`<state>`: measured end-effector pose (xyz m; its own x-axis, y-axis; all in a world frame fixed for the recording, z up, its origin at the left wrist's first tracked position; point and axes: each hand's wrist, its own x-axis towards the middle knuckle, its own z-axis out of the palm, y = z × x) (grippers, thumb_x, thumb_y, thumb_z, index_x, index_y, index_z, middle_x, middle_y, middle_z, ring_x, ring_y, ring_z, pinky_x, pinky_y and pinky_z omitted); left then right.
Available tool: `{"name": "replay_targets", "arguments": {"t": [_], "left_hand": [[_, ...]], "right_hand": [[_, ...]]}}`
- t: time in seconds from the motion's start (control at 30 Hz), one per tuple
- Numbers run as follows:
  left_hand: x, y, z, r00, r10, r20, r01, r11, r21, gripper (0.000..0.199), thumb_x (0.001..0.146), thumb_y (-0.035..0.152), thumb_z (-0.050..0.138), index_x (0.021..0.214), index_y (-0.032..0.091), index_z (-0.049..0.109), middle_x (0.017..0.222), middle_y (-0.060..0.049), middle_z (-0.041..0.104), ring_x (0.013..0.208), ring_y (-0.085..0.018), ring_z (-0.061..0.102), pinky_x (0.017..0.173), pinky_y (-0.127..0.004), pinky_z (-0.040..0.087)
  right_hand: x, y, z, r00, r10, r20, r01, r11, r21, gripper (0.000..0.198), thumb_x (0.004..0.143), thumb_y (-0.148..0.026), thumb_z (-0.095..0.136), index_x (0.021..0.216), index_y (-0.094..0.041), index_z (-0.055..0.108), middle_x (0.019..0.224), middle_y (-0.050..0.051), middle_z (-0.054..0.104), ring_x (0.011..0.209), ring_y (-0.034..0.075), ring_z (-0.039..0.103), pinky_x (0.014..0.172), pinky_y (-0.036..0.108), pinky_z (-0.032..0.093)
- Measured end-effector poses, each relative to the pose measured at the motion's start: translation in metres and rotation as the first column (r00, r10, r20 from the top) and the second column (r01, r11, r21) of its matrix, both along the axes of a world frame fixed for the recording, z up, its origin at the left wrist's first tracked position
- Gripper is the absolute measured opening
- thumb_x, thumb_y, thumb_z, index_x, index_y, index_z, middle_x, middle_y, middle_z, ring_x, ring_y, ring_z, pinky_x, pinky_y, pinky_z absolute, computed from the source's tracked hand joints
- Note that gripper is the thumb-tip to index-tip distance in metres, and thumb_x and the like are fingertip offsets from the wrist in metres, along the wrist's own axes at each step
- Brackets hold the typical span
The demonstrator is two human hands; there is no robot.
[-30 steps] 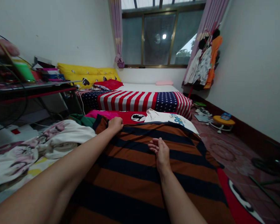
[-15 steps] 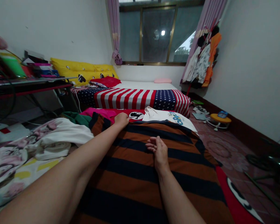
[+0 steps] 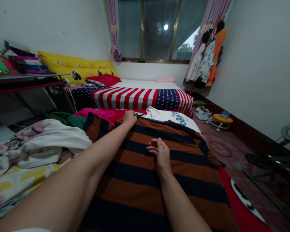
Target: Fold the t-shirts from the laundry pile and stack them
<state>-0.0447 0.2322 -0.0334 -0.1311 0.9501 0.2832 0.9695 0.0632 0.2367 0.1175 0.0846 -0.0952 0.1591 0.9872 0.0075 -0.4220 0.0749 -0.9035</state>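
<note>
A brown and navy striped shirt (image 3: 137,161) lies spread flat in front of me. My left hand (image 3: 130,118) is closed at its far edge, near the neckline, fingers pinching the fabric there. Over the middle of the shirt is my right hand (image 3: 160,155), palm turned inward, fingers loosely curled and apart with nothing in them. Just past the far edge lies a white garment (image 3: 169,116) with coloured lettering. A pink cloth (image 3: 96,113) and a green cloth (image 3: 69,120) are bunched beyond the shirt's left side.
Crumpled white patterned clothes (image 3: 45,141) are heaped at my left. A red cloth (image 3: 241,199) with an eye design shows at the right edge. Behind stand a bed with a flag-patterned cover (image 3: 125,97) and a desk (image 3: 26,79). A yellow stool (image 3: 222,118) is on the floor.
My left hand has shifted slightly right along the shirt's far edge, partly covering the round black-and-white print behind it. My right hand stays over the shirt. The view has tilted down and turned slightly right.
</note>
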Motion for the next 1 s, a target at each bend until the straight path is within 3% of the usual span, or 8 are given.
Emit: {"name": "replay_targets", "arguments": {"t": [0.17, 0.3, 0.4, 0.53, 0.67, 0.8, 0.9, 1.0], "left_hand": [[0.000, -0.005, -0.022, 0.994, -0.098, 0.052, 0.098, 0.995, 0.005, 0.041, 0.080, 0.012, 0.051, 0.119, 0.017, 0.065, 0.115, -0.011, 0.068, 0.112, -0.026, 0.059, 0.098, -0.033, 0.044], [0.006, -0.022, -0.025, 0.964, -0.254, 0.077, 0.256, 0.966, -0.018, 0.065, 0.082, 0.022, 0.055, 0.144, 0.013, 0.037, 0.135, -0.013, 0.054, 0.126, -0.025, 0.050, 0.104, -0.033, 0.040], [0.015, -0.054, -0.028, 0.933, -0.351, 0.079, 0.355, 0.934, -0.040, 0.068, 0.087, 0.029, 0.051, 0.148, 0.011, 0.027, 0.150, -0.014, 0.035, 0.138, -0.022, 0.034, 0.111, -0.033, 0.031], [0.010, -0.109, -0.044, 0.891, -0.450, 0.050, 0.453, 0.887, -0.088, 0.065, 0.093, 0.045, 0.039, 0.150, 0.017, 0.023, 0.156, -0.011, 0.022, 0.144, -0.024, 0.018, 0.115, -0.041, 0.023], [-0.022, -0.128, -0.054, 0.924, -0.382, -0.017, 0.373, 0.910, -0.184, 0.074, 0.091, 0.060, 0.033, 0.151, 0.017, 0.019, 0.158, -0.012, 0.013, 0.145, -0.028, 0.010, 0.115, -0.047, 0.016], [-0.047, -0.111, -0.048, 0.955, -0.296, 0.009, 0.288, 0.920, -0.266, 0.075, 0.092, 0.059, 0.029, 0.149, 0.011, 0.023, 0.157, -0.016, 0.014, 0.145, -0.026, 0.012, 0.115, -0.041, 0.018], [-0.057, -0.102, -0.044, 0.947, -0.320, 0.023, 0.316, 0.916, -0.247, 0.069, 0.092, 0.057, 0.028, 0.149, 0.017, 0.027, 0.157, -0.013, 0.018, 0.145, -0.023, 0.015, 0.115, -0.038, 0.019], [-0.071, -0.097, -0.046, 0.964, -0.265, -0.014, 0.256, 0.942, -0.217, 0.065, 0.094, 0.049, 0.027, 0.148, 0.012, 0.028, 0.156, -0.013, 0.022, 0.144, -0.020, 0.020, 0.116, -0.034, 0.018]], "right_hand": [[0.000, 0.000, -0.001, 1.000, 0.004, 0.008, -0.004, 1.000, -0.003, 0.052, 0.072, -0.065, 0.062, 0.080, -0.014, 0.063, 0.071, 0.005, 0.069, 0.055, 0.012, 0.064, 0.047, 0.018, 0.045], [0.000, 0.001, 0.000, 1.000, -0.001, 0.006, 0.001, 1.000, -0.003, 0.052, 0.071, -0.065, 0.063, 0.079, -0.014, 0.064, 0.070, 0.005, 0.069, 0.055, 0.012, 0.064, 0.047, 0.019, 0.046], [0.000, 0.001, 0.000, 1.000, -0.010, 0.001, 0.010, 1.000, 0.004, 0.054, 0.069, -0.067, 0.063, 0.079, -0.014, 0.064, 0.071, 0.005, 0.069, 0.055, 0.013, 0.065, 0.047, 0.020, 0.047], [0.000, 0.001, -0.001, 1.000, -0.001, -0.015, 0.001, 1.000, 0.014, 0.054, 0.068, -0.067, 0.063, 0.079, -0.015, 0.064, 0.070, 0.005, 0.069, 0.056, 0.014, 0.065, 0.048, 0.021, 0.048], [0.001, 0.000, -0.001, 1.000, -0.001, -0.021, 0.001, 1.000, 0.017, 0.054, 0.069, -0.067, 0.064, 0.080, -0.014, 0.064, 0.071, 0.005, 0.069, 0.056, 0.013, 0.065, 0.048, 0.020, 0.048], [0.001, 0.000, -0.001, 1.000, 0.003, -0.027, -0.002, 1.000, 0.011, 0.055, 0.068, -0.067, 0.064, 0.079, -0.014, 0.063, 0.071, 0.005, 0.069, 0.055, 0.013, 0.065, 0.048, 0.020, 0.047], [0.002, 0.000, -0.002, 0.999, 0.010, -0.038, -0.010, 1.000, 0.012, 0.053, 0.069, -0.066, 0.064, 0.079, -0.014, 0.063, 0.070, 0.005, 0.069, 0.055, 0.013, 0.065, 0.048, 0.021, 0.047], [0.003, 0.001, -0.002, 0.999, 0.018, -0.038, -0.018, 1.000, 0.012, 0.053, 0.069, -0.066, 0.064, 0.080, -0.014, 0.063, 0.070, 0.005, 0.068, 0.056, 0.014, 0.065, 0.048, 0.022, 0.048]]}}
